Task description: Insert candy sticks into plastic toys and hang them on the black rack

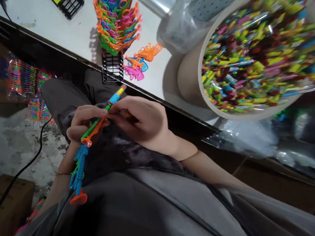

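My left hand (84, 123) is closed around an orange plastic toy gun (95, 129) with a suction-cup tip. Lying along this toy is a slim multicoloured tube (115, 96), green at its lower end and blue and yellow toward its top. My right hand (146, 126) pinches with thumb and fingertips at the middle of the tube, touching the left fingers; its other fingers are curled and partly hidden. Below my left hand is a blue toy gun (79, 166) with an orange suction cup, and green plastic shows beside it. How it is held is hidden.
On the white table (72, 39), a black wire basket (112, 71) holds a stack of colourful toy guns (118, 24). Several loose toy guns (135, 62) lie beside it. A large bucket (191, 75) of wrapped coloured tubes stands right. Bagged toys (22, 77) and a cardboard box (13, 195) are left.
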### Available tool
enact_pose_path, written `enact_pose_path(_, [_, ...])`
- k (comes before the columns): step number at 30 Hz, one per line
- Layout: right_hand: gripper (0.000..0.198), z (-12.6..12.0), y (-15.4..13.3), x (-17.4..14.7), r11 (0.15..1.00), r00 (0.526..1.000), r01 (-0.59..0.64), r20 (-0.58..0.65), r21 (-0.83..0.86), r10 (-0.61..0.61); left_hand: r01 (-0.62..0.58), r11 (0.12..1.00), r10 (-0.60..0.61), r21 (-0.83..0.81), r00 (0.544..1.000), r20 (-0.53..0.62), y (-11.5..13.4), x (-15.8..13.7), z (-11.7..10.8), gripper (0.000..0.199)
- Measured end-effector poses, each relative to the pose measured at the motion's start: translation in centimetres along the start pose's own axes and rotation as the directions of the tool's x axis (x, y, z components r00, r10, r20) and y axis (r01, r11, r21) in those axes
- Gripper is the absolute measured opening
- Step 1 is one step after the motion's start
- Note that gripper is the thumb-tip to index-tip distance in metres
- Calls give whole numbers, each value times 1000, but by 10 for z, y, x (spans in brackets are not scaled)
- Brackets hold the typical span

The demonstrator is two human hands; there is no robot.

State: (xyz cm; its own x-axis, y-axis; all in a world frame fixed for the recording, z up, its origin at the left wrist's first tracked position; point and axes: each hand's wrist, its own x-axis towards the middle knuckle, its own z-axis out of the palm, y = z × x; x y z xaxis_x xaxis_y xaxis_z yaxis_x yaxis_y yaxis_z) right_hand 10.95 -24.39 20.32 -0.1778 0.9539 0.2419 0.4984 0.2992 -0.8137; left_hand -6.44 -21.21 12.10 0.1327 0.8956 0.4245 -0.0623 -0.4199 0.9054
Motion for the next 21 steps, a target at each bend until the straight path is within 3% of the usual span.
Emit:
enact_pose_path(3, [9, -1, 3, -1, 1000, 1000, -9, -8, 9, 9, -246, 968, 247, 53, 969, -27, 7, 10, 9, 46])
enact_pose_path(8, [9, 0, 5, -3, 998, 998, -56, -18, -1, 56, -378, 925, 379, -23, 924, 43, 17, 19, 19, 42])
enact_pose_path(12, [17, -3, 5, -2, 997, 986, -74, -147, 11, 75, -248, 966, 253, -75, 966, 58, 25, 19, 18, 46])
enact_pose_path(14, [24, -9, 5, 0, 998, 988, -48, -147, -28, 44, -169, 984, 173, -56, 981, 90, 30, 20, 17, 44])
enact_pose_path(18, [20, -22, 5, 4, 995, 1000, -24, 1, -100, 24, -59, 993, 79, -105, 977, 198, 39, 25, 16, 40])
enact_pose_path(21, [13, -27, 7, 8, 999, 993, -31, 113, -31, 34, 39, 992, 0, -122, 952, 305, 39, 29, 15, 28])
